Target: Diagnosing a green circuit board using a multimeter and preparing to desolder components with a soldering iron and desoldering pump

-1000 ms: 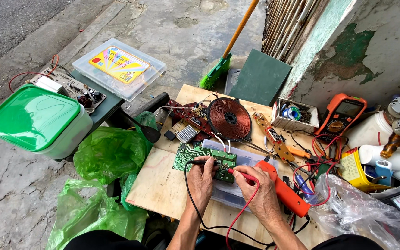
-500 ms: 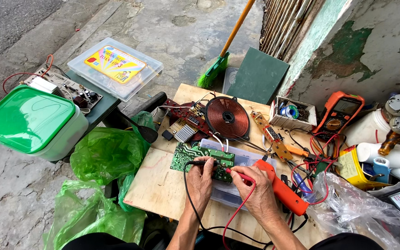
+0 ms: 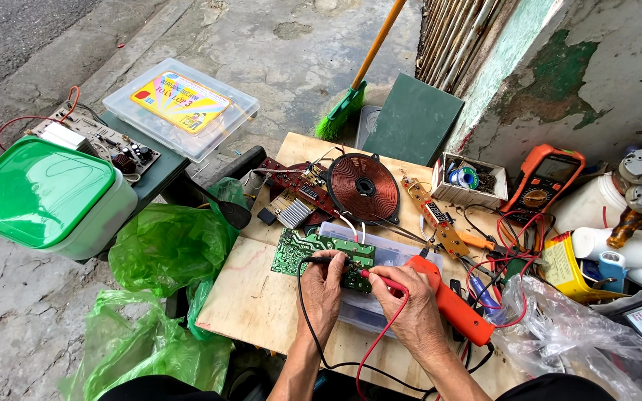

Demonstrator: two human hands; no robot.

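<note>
A green circuit board (image 3: pixel 291 252) lies on a clear plastic box (image 3: pixel 403 252) on the wooden board (image 3: pixel 254 297). My left hand (image 3: pixel 322 291) grips a black test probe (image 3: pixel 319 260) whose tip rests on the circuit board. My right hand (image 3: pixel 409 312) holds a red test probe (image 3: pixel 382 281), its tip touching the same board's right part. Black and red leads run back under my arms. An orange tool (image 3: pixel 451 304) lies just right of my right hand.
A copper coil disc (image 3: pixel 364 187), small boards, an orange multimeter (image 3: pixel 544 182), a small parts box (image 3: pixel 469 178) and bottles crowd the back and right. Green plastic bags (image 3: pixel 165 249), a green-lidded tub (image 3: pixel 39 193) and a clear lidded box (image 3: pixel 180 108) sit left. A broom (image 3: pixel 354 93) leans behind.
Both hands stay on the circuit board with the probes; they have shifted only slightly. The camera has moved a little.
</note>
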